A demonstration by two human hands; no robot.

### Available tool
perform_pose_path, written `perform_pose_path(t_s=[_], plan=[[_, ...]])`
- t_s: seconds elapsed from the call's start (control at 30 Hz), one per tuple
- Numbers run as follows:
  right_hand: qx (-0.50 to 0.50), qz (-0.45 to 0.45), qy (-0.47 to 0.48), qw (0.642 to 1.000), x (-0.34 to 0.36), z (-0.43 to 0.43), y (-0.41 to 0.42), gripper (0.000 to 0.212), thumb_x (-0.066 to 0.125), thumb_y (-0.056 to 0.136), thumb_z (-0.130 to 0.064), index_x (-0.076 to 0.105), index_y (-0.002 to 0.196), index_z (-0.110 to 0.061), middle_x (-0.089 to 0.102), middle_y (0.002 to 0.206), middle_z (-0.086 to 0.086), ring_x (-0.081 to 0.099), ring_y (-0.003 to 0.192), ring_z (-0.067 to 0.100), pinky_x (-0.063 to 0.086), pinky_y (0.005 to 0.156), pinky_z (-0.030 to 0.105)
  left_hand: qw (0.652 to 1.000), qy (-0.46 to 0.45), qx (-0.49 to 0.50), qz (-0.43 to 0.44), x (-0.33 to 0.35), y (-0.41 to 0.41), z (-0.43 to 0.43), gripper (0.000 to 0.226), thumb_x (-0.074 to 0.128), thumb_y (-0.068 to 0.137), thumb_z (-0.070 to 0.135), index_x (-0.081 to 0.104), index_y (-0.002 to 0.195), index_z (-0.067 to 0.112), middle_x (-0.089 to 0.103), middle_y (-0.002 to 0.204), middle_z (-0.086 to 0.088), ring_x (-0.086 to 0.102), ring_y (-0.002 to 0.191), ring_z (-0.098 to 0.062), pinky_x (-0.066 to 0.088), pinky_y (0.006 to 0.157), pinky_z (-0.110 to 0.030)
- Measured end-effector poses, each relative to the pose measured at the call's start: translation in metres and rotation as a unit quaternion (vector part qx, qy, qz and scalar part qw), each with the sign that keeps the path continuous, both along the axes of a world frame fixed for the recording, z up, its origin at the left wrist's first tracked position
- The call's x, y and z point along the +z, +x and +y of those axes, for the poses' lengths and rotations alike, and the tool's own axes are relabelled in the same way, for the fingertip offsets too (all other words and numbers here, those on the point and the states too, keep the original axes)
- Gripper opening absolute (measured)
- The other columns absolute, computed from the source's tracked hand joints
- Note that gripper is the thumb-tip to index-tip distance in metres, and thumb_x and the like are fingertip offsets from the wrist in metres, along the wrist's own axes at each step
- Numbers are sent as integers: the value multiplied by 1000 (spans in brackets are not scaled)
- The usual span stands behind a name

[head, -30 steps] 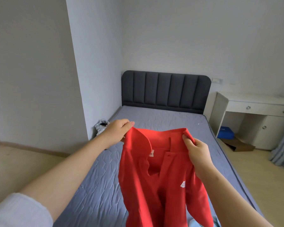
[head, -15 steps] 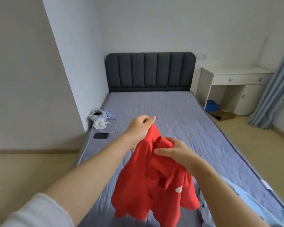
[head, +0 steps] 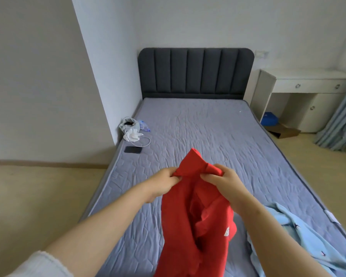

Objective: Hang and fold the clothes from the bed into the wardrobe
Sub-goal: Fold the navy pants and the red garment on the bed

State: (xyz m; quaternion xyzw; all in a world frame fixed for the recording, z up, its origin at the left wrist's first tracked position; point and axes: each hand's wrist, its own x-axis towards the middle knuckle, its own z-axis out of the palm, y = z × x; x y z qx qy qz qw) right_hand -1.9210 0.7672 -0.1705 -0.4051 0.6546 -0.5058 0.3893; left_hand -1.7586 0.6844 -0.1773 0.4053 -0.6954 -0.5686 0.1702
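1. Closer to its partner than a moment ago, the left hand (head: 164, 182) pinches one collar edge.
2. Between them the red shirt (head: 196, 226) hangs over the bed (head: 208, 126), lifted to straighten it, I'd guess.
3. Opposite, the right hand (head: 222, 182) pinches the other edge.
4. Rightmost, the blue garment (head: 300, 236) lies on the bed, probably awaiting its turn.

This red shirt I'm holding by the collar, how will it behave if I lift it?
Probably floppy: the red collared shirt sags in folds below the grip. Likely light: the left hand and right hand hold it by pinches alone.
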Motion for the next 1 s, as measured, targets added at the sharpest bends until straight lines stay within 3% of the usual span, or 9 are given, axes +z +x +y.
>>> perform_pose_path(t_s=[0.13, 0.23, 0.33, 0.47, 0.53, 0.6, 0.7, 0.83, 1.0], plan=[[49, -43, 58, 996, -13, 13, -12, 10, 71, 77, -8, 67, 84, -13, 69, 79, 10, 65, 72, 23, 54, 77, 41, 998, -55, 29, -10, -14, -1, 8, 14, 46, 96, 14, 60, 100, 19, 64, 95, 4, 60, 83, -7, 44, 68, -7], [106, -123, 112, 980, -15, 18, -30, 17, 69, 76, -5, 70, 92, -9, 72, 90, 17, 68, 80, 31, 57, 79, 42, 1000, 11, 2, 22, -21, -2, 10, 15, 50, 95, 17, 63, 95, 24, 68, 93, 9, 64, 83, -1, 48, 72, -9], [119, -113, 128, 978, -16, 10, -44, 15, 70, 75, -4, 70, 89, -10, 72, 88, 18, 68, 77, 30, 57, 77, 42, 1000, 19, -12, 14, -19, -7, 0, 15, 51, 95, 18, 65, 96, 25, 69, 94, 9, 65, 85, -2, 50, 75, -10], [-18, 23, 61, 998, -19, -43, -58, 7, 72, 77, -11, 67, 82, -11, 67, 77, 13, 63, 71, 24, 54, 73, 41, 985, -145, 62, -73, -10, -39, -47, 17, 52, 94, 20, 63, 97, 9, 64, 87, -7, 58, 79, -18, 43, 70, -26], [-134, 89, 10, 987, -22, -87, -70, 20, 69, 81, -17, 64, 99, -10, 66, 91, 13, 62, 87, 26, 49, 81, 39, 964, -196, 158, -80, -7, -57, -88, 21, 50, 94, 17, 58, 109, 4, 63, 102, -14, 58, 94, -24, 44, 79, -30], [-185, 52, -13, 981, -25, -127, -83, 56, 62, 87, -18, 39, 137, -10, 52, 131, 14, 50, 122, 27, 38, 104, 40, 972, -122, 198, -38, -10, -70, -129, 50, 49, 95, 16, 31, 141, 10, 41, 143, -11, 43, 128, -25, 36, 105, -36], [-198, 74, -18, 977, -44, -165, -97, 73, 52, 92, -18, 7, 150, -11, 17, 156, 9, 22, 142, 23, 17, 116, 35, 981, -68, 147, -106, -38, -84, -169, 84, 54, 93, 18, -8, 148, 13, -1, 157, -6, 7, 145, -20, 12, 116, -35], [-156, 117, 50, 980, -97, -175, -96, 68, 48, 93, -12, 10, 149, -12, 11, 157, 6, 13, 145, 18, 13, 116, 37, 986, -37, 72, -149, -88, -88, -184, 74, 51, 94, 14, 1, 149, 11, 2, 157, -9, 9, 144, -18, 12, 114, -29], [-125, 124, 170, 970, -158, -161, -86, 64, 49, 93, -16, 17, 148, -10, 18, 156, 8, 23, 142, 23, 20, 114, 40, 979, 4, 39, -202, -155, -69, -184, 58, 49, 93, 9, 24, 145, 8, 31, 150, -9, 39, 132, -20, 32, 101, -22]])
